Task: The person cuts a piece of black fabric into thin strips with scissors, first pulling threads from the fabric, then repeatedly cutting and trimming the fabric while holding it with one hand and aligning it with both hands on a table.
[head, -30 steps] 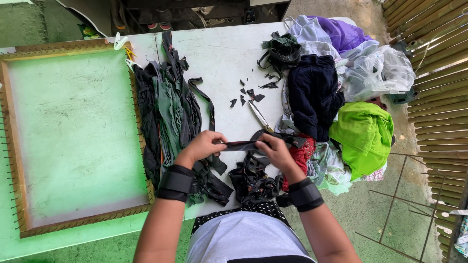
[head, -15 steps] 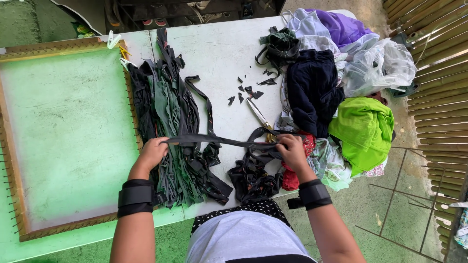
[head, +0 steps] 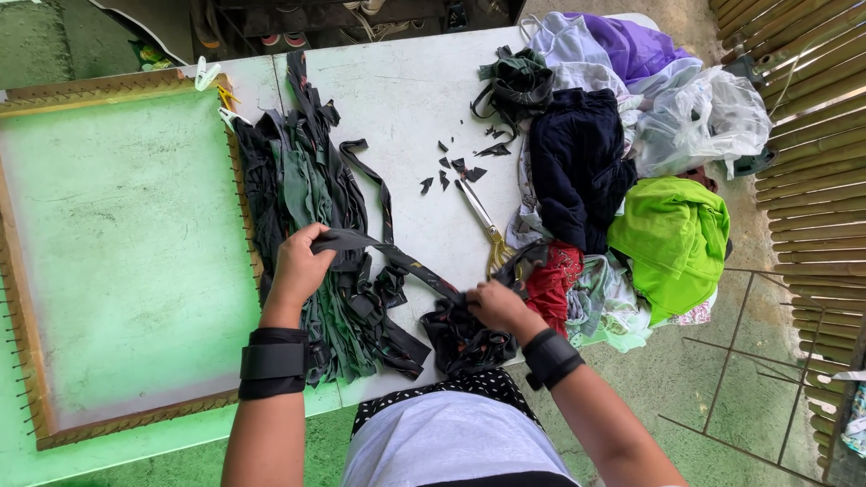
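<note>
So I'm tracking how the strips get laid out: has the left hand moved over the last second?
Yes. The left hand swung leftward, away from the scissors, drawing the dark strip toward the wooden frame.

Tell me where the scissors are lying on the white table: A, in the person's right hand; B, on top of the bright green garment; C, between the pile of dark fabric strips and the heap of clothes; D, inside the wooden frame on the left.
C: the scissors lie bare on the table, with the dark fabric strips to one side and the heap of clothes to the other, in neither hand.
</note>
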